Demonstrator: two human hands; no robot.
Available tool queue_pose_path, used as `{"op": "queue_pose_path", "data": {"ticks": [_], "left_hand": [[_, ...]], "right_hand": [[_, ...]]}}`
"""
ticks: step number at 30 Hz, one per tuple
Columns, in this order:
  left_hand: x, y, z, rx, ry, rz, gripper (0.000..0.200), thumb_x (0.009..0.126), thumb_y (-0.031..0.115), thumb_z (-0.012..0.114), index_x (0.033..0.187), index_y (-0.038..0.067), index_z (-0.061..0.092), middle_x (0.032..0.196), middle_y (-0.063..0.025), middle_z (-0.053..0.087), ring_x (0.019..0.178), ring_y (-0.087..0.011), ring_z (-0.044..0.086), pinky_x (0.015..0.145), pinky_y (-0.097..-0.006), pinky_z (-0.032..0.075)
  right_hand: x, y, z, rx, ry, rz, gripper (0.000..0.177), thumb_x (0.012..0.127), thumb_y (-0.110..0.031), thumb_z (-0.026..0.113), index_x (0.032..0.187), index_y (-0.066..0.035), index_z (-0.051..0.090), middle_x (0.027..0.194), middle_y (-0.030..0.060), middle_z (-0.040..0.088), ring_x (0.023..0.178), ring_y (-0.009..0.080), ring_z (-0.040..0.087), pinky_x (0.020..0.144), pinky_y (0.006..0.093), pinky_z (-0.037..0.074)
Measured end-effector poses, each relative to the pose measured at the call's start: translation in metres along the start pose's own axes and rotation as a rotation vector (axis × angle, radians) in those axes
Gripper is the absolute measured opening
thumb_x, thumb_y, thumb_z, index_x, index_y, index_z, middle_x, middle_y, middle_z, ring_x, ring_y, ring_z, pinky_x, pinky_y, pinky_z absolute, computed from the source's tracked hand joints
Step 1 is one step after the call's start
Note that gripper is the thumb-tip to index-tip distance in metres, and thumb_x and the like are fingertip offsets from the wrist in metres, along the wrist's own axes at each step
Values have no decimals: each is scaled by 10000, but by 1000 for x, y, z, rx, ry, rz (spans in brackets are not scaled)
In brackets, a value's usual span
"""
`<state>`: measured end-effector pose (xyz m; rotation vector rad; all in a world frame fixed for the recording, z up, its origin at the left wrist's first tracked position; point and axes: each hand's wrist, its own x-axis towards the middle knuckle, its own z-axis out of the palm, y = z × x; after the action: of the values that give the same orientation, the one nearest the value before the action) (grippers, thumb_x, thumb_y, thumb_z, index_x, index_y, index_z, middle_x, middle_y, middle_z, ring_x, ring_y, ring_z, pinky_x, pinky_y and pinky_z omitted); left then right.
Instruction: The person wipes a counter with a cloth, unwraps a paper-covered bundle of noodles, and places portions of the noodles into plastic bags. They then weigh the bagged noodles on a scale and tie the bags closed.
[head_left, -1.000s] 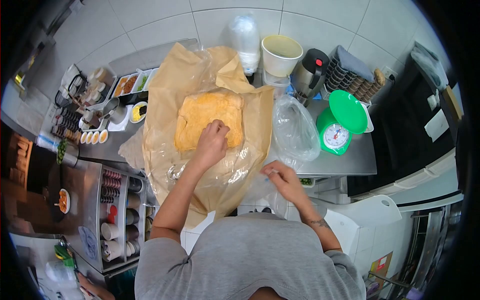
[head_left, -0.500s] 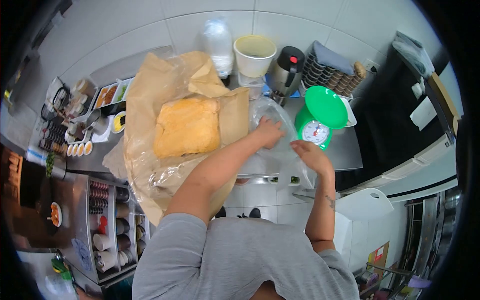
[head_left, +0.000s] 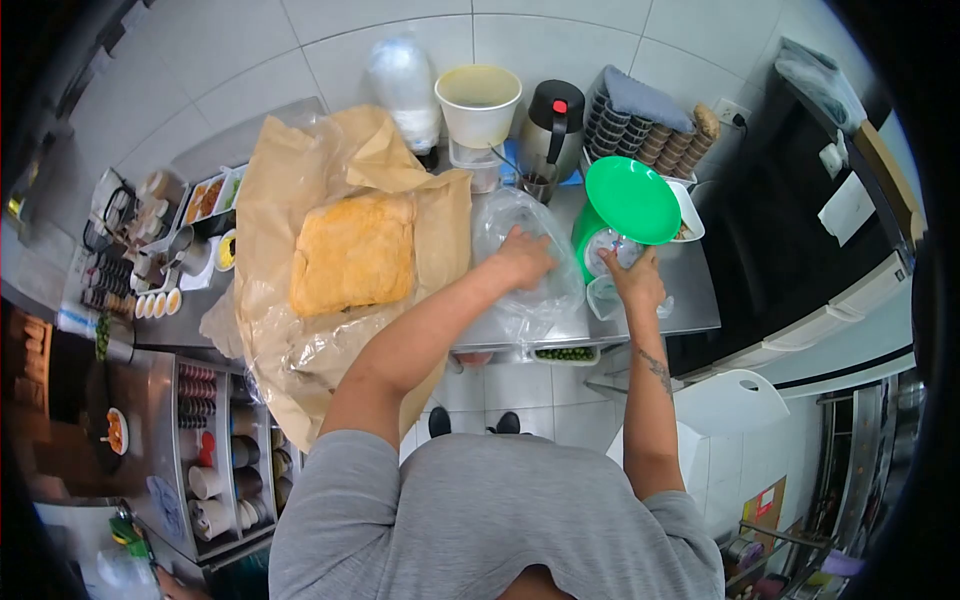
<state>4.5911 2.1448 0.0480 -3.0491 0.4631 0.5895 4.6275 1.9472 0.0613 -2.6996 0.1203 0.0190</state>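
A clear plastic bag (head_left: 500, 225) lies crumpled on the metal counter in the head view, to the right of the brown paper. My left hand (head_left: 525, 258) rests on this bag with its fingers spread. In front of the green dial scale (head_left: 632, 200) is my right hand (head_left: 635, 280), fingers curled and raised toward the dial. Clear plastic (head_left: 603, 298) shows on both sides of that hand, gathered in its grip. Left of my arms, a large yellow-orange block of bread (head_left: 355, 255) sits on opened brown paper (head_left: 270, 300).
Along the wall stand a roll of plastic bags (head_left: 402, 95), a cream bucket (head_left: 478, 105), a steel jug (head_left: 553, 125) and stacked cups (head_left: 655, 120). Halved eggs (head_left: 158, 304) and food trays (head_left: 208, 195) are at the left. A tray of green pieces (head_left: 566, 354) sits below the counter edge.
My right hand has moved up and slightly right to the scale's dial, bringing plastic with it. My left hand has stayed on the bag. The whole view has shifted slightly.
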Motion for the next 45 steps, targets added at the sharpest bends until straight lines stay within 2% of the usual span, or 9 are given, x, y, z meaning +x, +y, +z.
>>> {"op": "queue_pose_path", "data": {"ticks": [9, 13, 17, 21, 24, 30, 36, 39, 45], "left_hand": [[-2, 7, 3, -13, 4, 33, 590, 688, 158, 659, 1232, 321, 499, 1361, -102, 354, 1177, -358, 437, 1028, -538, 241], [-19, -5, 0, -130, 193, 38, 481, 721, 105, 620, 1185, 203, 541, 1230, -112, 485, 1122, -315, 486, 976, -504, 313], [-83, -38, -22, -287, 386, -17, 387, 741, 61, 605, 1125, 83, 564, 1062, -109, 586, 1058, -279, 527, 914, -493, 358], [-163, -102, 24, 12, 398, -418, 658, 646, 122, 720, 1252, 202, 479, 1300, -125, 413, 1181, -340, 408, 903, -461, 401], [-197, -111, 62, 12, 461, -458, 673, 642, 123, 704, 1259, 253, 470, 1350, -127, 354, 1202, -380, 366, 948, -444, 367], [-208, -137, 50, -222, 396, -338, 601, 654, 44, 674, 1203, 234, 518, 1303, -113, 410, 1154, -353, 413, 937, -379, 391], [-213, -191, 65, -635, 806, -226, 416, 712, -40, 565, 1108, 86, 590, 1066, -118, 599, 1002, -246, 555, 875, -308, 427], [-218, -211, 50, -963, 675, -411, 383, 726, -70, 549, 1088, 49, 590, 994, -33, 613, 906, -112, 560, 800, -262, 440], [-246, -225, 4, -1081, 810, -226, 318, 786, 15, 543, 1101, 31, 583, 924, 13, 603, 878, -75, 534, 746, -236, 442]], "right_hand": [[-30, 28, 1, 51, 204, -296, 610, 786, -453, 616, 1239, -82, 443, 1090, 179, 558, 958, 350, 584, 744, 442, 471], [-56, 15, -16, 260, 39, -436, 342, 840, -351, 588, 1040, -75, 609, 1074, 189, 540, 872, 316, 593, 714, 413, 469], [-72, 18, -38, 758, -213, -464, 289, 891, -283, 554, 1026, -38, 627, 983, 62, 599, 898, 147, 516, 744, 276, 392], [-90, 22, -49, 857, -560, -505, 287, 918, -260, 515, 1054, -26, 606, 1052, 48, 583, 920, 129, 504, 800, 270, 382], [-112, -21, -28, 756, -792, -656, 276, 906, -238, 519, 1105, -63, 596, 1056, 66, 588, 963, 176, 544, 818, 326, 436], [-172, -130, 81, 50, -527, -1281, 367, 797, -227, 603, 1152, -147, 551, 1140, 138, 535, 844, 328, 621, 737, 426, 494], [-158, -106, 104, -177, -451, -1177, 240, 752, -128, 584, 992, -122, 581, 1030, 100, 523, 764, 297, 621, 650, 439, 487], [-160, -101, 91, -204, -450, -1159, 295, 749, -160, 642, 1031, -125, 563, 1075, 74, 511, 753, 296, 607, 636, 397, 502], [-182, -104, 52, 369, -747, -857, 404, 772, -265, 686, 1126, -114, 562, 1112, 119, 438, 797, 266, 596, 715, 360, 490]]}}
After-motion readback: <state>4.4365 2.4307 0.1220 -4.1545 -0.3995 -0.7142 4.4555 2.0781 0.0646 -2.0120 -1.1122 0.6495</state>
